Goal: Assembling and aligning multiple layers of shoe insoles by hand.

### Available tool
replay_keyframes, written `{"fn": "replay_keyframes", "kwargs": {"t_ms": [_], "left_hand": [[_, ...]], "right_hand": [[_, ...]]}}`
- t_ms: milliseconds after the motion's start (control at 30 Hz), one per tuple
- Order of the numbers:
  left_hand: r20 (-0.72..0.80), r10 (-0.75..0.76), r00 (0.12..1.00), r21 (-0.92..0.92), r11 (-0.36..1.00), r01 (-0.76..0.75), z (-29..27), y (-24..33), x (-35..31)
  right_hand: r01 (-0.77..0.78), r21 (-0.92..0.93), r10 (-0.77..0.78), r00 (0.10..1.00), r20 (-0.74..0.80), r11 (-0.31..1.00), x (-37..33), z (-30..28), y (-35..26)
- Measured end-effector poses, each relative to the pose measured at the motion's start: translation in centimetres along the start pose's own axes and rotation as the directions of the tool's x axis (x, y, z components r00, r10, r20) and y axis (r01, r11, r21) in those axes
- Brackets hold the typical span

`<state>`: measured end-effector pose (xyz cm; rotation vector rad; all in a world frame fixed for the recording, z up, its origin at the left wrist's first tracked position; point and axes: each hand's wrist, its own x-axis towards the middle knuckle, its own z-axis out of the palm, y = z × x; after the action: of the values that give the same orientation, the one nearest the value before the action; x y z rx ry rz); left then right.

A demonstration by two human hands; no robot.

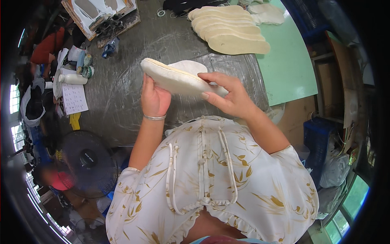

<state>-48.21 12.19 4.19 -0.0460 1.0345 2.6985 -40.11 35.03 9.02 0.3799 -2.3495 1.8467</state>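
In the head view, the nearest thing is the wearer's white blouse (219,171) with gold leaf print, which fills the lower middle; beyond it, both hands hold a cream, insole-shaped piece (172,78) above the dark table (118,89). The piece is tipped partly on edge, its long axis running from upper left, at the far end, to lower right, at the end closer to the body. The left hand (155,97) grasps it near the far end, from below and the left; the right hand (229,93) pinches the closer end, index finger along the upper edge and thumb low on the near side. The fanned pile of similar insoles (229,34) lies farther off and to the right, partly over a green sheet (286,77), so the right hand is the nearer one to it. Most of the left fingers are hidden behind the piece, and the right hand covers part of its closer end. A pale rounded shape (191,66) shows behind the upper edge; whether it joins the held piece or is separate, I cannot tell. The number of layers is also unclear, and the fisheye's dark rim cuts off the surroundings.
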Motion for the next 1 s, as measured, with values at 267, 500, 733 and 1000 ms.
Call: {"fn": "replay_keyframes", "kwargs": {"t_ms": [267,500,733,1000], "left_hand": [[0.008,-0.033,0.999,-0.125,0.992,0.034,0.0,-1.2,-0.6],[0.504,-0.019,0.863,0.723,0.556,-0.410,2.5,4.7,0.4],[0.458,0.028,0.889,0.711,0.589,-0.385,2.9,3.8,0.1],[0.647,-0.107,0.755,0.763,0.099,-0.639,5.0,4.2,0.3]], "right_hand": [[0.058,-0.136,-0.080,0.983,-0.162,0.989,0.6,1.4,0.5],[0.107,-0.265,-0.141,0.984,-0.112,0.958,0.2,0.0,0.5],[0.201,-0.398,-0.262,0.960,-0.104,0.895,0.4,-0.5,0.6],[0.267,-0.460,-0.303,0.953,-0.006,0.847,0.5,-0.8,0.7]]}}
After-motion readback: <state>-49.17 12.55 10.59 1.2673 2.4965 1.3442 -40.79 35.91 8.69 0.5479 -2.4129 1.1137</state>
